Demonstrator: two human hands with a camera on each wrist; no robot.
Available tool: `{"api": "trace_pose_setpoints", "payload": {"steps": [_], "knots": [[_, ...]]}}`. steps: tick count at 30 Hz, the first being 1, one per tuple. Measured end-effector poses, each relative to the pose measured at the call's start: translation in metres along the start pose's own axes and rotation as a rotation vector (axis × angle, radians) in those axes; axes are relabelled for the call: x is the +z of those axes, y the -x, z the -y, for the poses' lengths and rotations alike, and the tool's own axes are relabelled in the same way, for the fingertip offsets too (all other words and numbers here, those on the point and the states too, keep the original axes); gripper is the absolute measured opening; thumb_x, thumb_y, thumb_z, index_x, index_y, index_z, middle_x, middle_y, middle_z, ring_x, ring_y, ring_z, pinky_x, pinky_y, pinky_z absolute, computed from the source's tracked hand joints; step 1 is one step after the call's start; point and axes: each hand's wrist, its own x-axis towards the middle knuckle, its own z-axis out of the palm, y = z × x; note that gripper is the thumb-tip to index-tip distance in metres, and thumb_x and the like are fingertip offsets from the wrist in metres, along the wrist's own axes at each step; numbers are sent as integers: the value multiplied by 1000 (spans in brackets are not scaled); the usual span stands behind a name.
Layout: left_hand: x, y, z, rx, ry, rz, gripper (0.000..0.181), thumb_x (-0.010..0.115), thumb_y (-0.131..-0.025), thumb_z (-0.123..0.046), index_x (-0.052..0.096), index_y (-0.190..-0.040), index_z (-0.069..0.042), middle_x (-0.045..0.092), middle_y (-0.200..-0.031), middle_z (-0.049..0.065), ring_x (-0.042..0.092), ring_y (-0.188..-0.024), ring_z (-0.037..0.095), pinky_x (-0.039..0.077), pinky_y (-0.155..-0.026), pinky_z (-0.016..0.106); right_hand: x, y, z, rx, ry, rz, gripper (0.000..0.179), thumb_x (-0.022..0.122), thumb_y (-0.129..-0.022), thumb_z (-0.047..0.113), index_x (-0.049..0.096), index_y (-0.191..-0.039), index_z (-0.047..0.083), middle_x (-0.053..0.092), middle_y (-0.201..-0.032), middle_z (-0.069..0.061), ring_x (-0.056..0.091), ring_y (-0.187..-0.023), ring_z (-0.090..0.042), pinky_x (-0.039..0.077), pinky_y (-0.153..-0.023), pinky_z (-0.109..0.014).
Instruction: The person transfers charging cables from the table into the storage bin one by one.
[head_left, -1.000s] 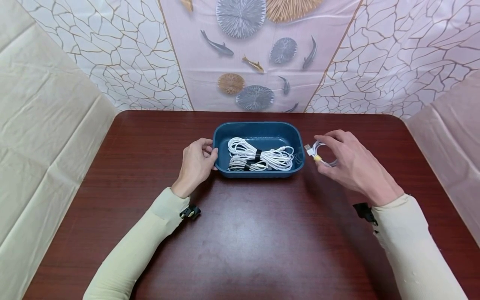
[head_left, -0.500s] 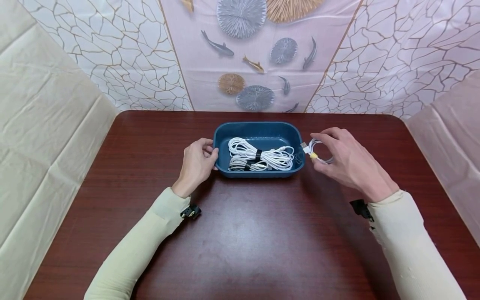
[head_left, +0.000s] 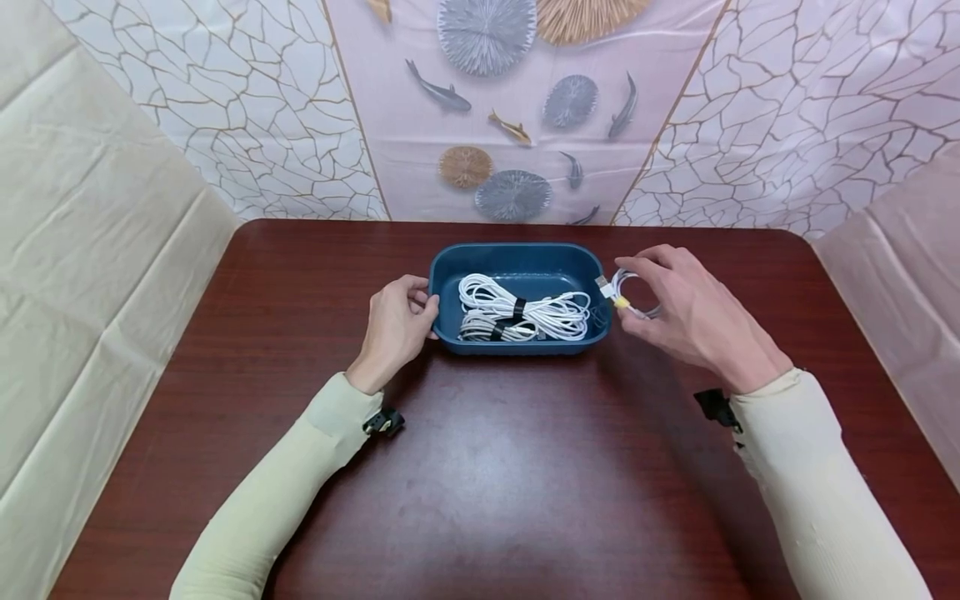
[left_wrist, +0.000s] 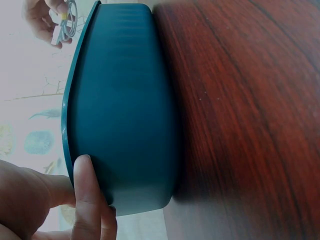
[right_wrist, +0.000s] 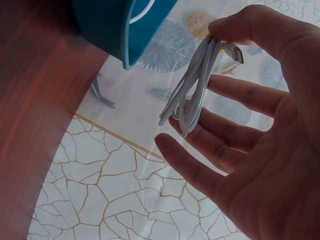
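Observation:
A blue rectangular bin (head_left: 519, 350) stands on the table, and my left hand (head_left: 400, 327) grips its left rim. In the left wrist view the fingers (left_wrist: 86, 182) lie against the bin's outer wall, the thumb side over the rim. Just off the right end of the bin, my right hand (head_left: 686, 310) pinches a small coiled white USB cable (right_wrist: 192, 85) with a yellow tie. Its plug (head_left: 603, 286) points left and overlaps the bin's right rim in the head view. Inside the bin lie a white cable bundle (head_left: 555, 316) and a smaller greyish cable bundle (head_left: 480, 327), each with a black strap.
The dark red wooden table (head_left: 480, 467) extends in front of the bin and to both sides. Patterned cloth (head_left: 517, 125) hangs behind the table's far edge, and pale cloth (head_left: 97, 250) flanks it on the left. Both wrists carry small black devices.
My right hand has moved left with the coiled USB cable, from beside the bin to its right rim. The left hand keeps its grip, and the bin stays in place.

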Motion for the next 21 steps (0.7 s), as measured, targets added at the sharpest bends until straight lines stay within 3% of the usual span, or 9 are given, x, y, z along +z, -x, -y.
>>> {"api": "trace_pose_setpoints", "payload": {"steps": [21], "knots": [[0,0,0,-4,6,0,33,65,-99,-11,63,-127,6,70,-96,14,69,-56,16,61,-54,25,-1,-17,5,5,-16,51,59,69,-90,25,55,-144,5,52,-141,-21,44,-131,-38,47,-108,-59]]}}
